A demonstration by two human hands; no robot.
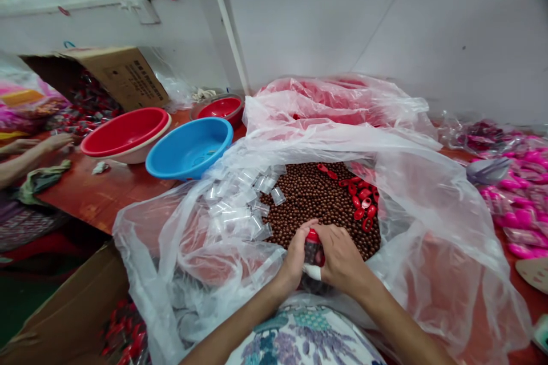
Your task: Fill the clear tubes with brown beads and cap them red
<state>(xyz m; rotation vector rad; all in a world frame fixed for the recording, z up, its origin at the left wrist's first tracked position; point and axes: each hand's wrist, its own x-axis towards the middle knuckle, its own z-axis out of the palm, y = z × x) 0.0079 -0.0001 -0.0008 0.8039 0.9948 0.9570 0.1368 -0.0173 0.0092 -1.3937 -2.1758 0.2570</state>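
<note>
Both my hands meet at the near edge of a heap of small brown balls (312,194) lying in a big clear plastic bag (171,251). My left hand (295,256) and my right hand (340,256) together grip a small clear tube with a red cap (313,248), filled with brown balls. Several empty clear tubes (240,205) lie on the left of the heap. Loose red caps (362,199) lie on its right.
A blue basin (188,148), a red basin (124,132) stacked in a white one and a small red bowl (222,108) stand on the red table at the left. Another person's hand (55,141) reaches in far left. Cardboard boxes stand behind and below. Pink packaged items (520,205) lie right.
</note>
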